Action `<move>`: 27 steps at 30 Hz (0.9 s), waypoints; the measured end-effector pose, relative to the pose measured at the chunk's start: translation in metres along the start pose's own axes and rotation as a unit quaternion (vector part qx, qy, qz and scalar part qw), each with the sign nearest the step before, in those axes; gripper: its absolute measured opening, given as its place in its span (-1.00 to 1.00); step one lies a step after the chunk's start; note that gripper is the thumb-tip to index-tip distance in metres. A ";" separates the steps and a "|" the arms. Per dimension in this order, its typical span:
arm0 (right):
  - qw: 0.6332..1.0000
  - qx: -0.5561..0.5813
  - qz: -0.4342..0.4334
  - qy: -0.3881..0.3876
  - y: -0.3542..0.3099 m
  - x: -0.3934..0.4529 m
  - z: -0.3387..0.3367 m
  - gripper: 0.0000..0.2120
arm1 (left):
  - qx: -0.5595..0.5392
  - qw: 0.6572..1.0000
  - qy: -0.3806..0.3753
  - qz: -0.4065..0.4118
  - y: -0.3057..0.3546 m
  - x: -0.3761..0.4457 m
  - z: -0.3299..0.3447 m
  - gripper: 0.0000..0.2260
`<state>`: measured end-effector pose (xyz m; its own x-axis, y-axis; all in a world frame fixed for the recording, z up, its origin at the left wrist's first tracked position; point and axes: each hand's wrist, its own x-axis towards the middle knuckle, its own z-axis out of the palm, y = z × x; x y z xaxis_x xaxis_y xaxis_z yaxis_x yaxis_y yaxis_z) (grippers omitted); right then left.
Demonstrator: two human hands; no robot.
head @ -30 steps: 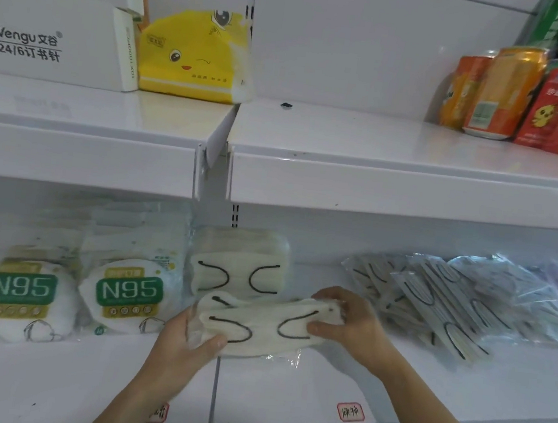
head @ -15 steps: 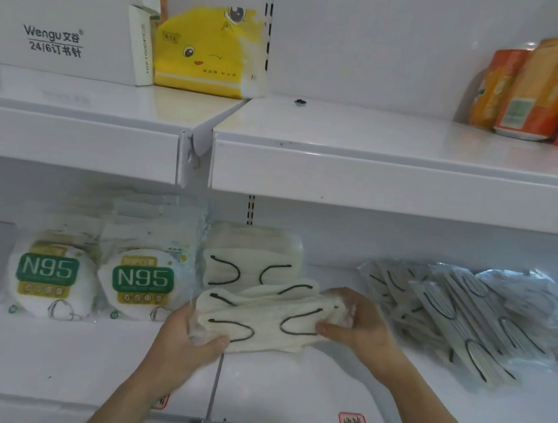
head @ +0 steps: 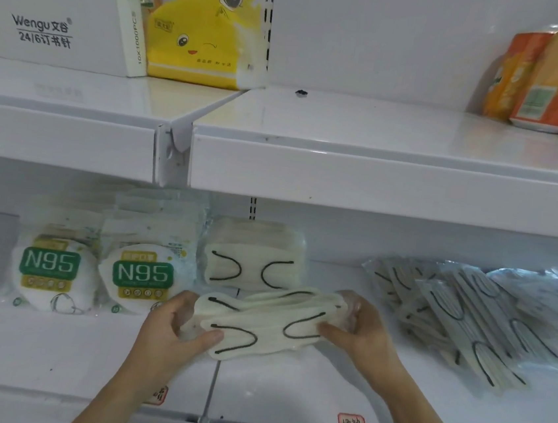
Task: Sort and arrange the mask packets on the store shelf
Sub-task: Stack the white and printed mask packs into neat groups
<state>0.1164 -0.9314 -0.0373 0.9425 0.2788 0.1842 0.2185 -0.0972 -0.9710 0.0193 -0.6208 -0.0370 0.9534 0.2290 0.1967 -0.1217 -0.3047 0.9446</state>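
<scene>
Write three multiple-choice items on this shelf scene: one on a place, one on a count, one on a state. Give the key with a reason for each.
1. Where does the yellow tissue pack stand?
A. on the upper shelf, right of the white Wengu box
B. on the lower shelf beside the cans
C. in the person's hands

2. How many N95 packets show their green label at the front?
A. one
B. two
C. four

3. How is the bundle of cream masks with black loops being handled?
A. lying untouched on the shelf
B. pinched by one hand only
C. held at both ends by two hands

Key: 1 A, the yellow tissue pack sits next to the Wengu box. 2 B, the N95 packets show two labels side by side. 3 C, the left hand and right hand grip the bundle.
</scene>
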 end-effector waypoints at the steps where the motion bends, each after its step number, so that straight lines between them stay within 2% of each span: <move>1: 1.000 0.003 -0.007 0.001 -0.002 0.002 -0.004 -0.63 | -0.001 1.000 -0.004 0.007 0.000 0.001 -0.003 -0.44; 4: 1.000 -0.023 -0.015 -0.009 -0.009 0.004 -0.011 -0.62 | 0.015 0.998 -0.058 0.023 0.005 -0.001 -0.009 -0.39; 6: 0.997 -0.073 -0.007 -0.034 -0.004 0.000 -0.011 -0.59 | 0.016 0.995 -0.094 0.032 0.002 -0.003 -0.010 -0.44; 10: 0.997 -0.066 0.021 -0.018 0.009 -0.004 -0.001 -0.60 | 0.048 0.993 -0.099 0.041 -0.005 -0.004 -0.001 -0.54; 13: 1.000 0.005 0.023 -0.011 0.006 0.003 0.004 -0.69 | 0.080 0.996 -0.041 0.019 -0.008 0.000 0.006 -0.64; 15: 0.999 0.024 0.011 -0.019 -0.003 0.007 0.000 -0.71 | 0.044 0.999 -0.005 0.018 -0.002 0.003 0.011 -0.65; 17: 0.999 0.033 0.008 -0.026 -0.009 0.010 -0.006 -0.63 | -0.008 0.999 -0.004 0.043 0.007 0.004 0.014 -0.78; 20: 0.994 0.084 0.040 -0.062 -0.001 0.010 -0.010 -0.48 | -0.053 0.996 -0.059 0.042 0.011 0.002 0.011 -0.71; 22: 0.987 0.129 0.063 -0.069 0.015 0.008 -0.004 -0.48 | -0.072 0.995 -0.063 0.023 0.004 0.000 0.010 -0.74; 25: 0.987 0.146 0.055 -0.041 0.028 0.010 0.004 -0.56 | -0.062 0.998 0.003 0.024 -0.005 -0.001 0.016 -0.64; 27: 0.989 0.138 0.049 -0.037 0.018 0.012 0.003 -0.58 | -0.128 0.991 0.038 0.015 -0.005 0.001 0.022 -0.64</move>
<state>0.1307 -0.9267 -0.0529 0.9323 0.3516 0.0844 0.0393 0.1335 -0.9903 0.0271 -0.6394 -0.0474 0.9260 0.2949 0.2357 -0.2249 -0.0706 0.9718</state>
